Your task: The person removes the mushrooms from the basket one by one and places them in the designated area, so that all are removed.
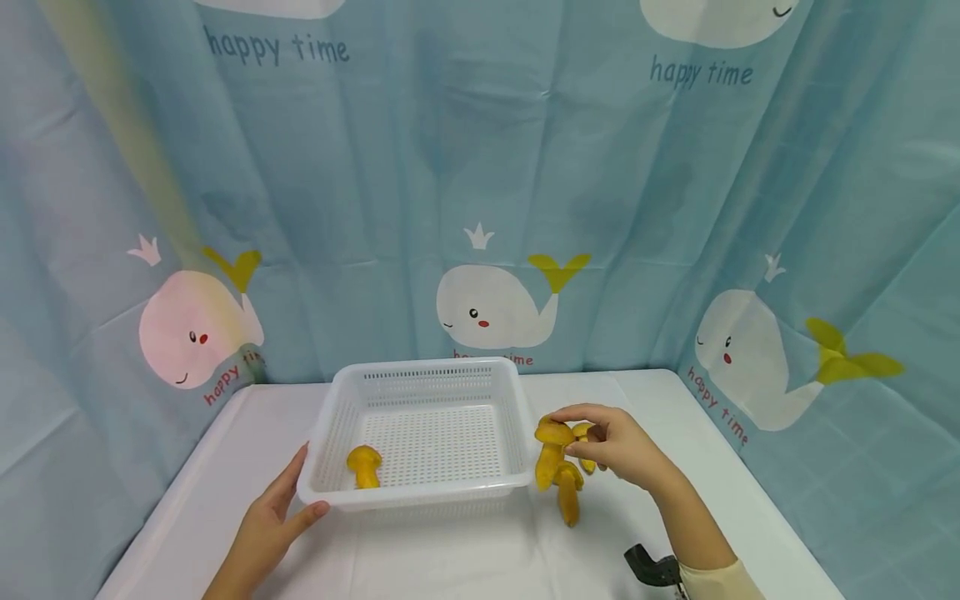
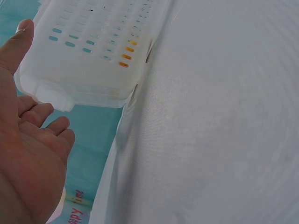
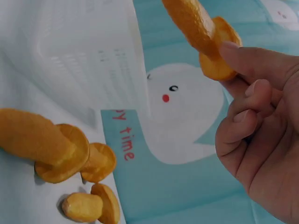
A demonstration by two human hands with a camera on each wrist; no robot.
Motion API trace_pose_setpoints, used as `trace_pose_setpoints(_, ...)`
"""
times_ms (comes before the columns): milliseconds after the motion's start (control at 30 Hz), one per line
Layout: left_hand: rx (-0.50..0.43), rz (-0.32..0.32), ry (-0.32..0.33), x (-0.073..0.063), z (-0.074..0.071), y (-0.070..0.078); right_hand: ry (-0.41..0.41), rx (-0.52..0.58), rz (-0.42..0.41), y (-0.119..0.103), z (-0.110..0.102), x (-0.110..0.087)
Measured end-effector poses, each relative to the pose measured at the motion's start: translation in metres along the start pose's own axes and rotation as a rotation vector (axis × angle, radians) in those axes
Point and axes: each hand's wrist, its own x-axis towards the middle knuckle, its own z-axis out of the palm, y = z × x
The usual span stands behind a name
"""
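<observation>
Pinching a glossy, thick-stemmed yellow mushroom (image 3: 191,25) by its cap, the right grip (image 1: 618,446) holds it above the counter (image 1: 465,558), beside the white basket (image 1: 431,493); the left grip (image 1: 270,518) spreads wide at the basket's left side.

Left hand (image 1: 262,529): at the front left corner of the white basket (image 1: 427,492), thumb and fingers spread.
Right hand (image 1: 621,447): pinching a yellow mushroom (image 1: 548,468) just outside the basket's right side, beside other mushrooms (image 1: 569,505) on the white table (image 1: 450,558).
Inside: single mushroom (image 1: 365,467), cap up, near the left front.
Backdrop: blue curtain (image 1: 375,200), printed with whales (image 1: 517,312) and "happy time."
</observation>
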Motion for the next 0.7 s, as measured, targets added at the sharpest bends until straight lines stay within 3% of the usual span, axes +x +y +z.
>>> trace_pose_setpoints(500,0.017,-0.013,-0.009,-0.002,0.000,-0.001,-0.057,0.035,0.058,0.041,-0.023,-0.009)
trace_pose_setpoints(700,0.035,-0.001,-0.004,-0.001,-0.001,-0.001,-0.038,0.000,0.088,0.055,-0.030,-0.015)
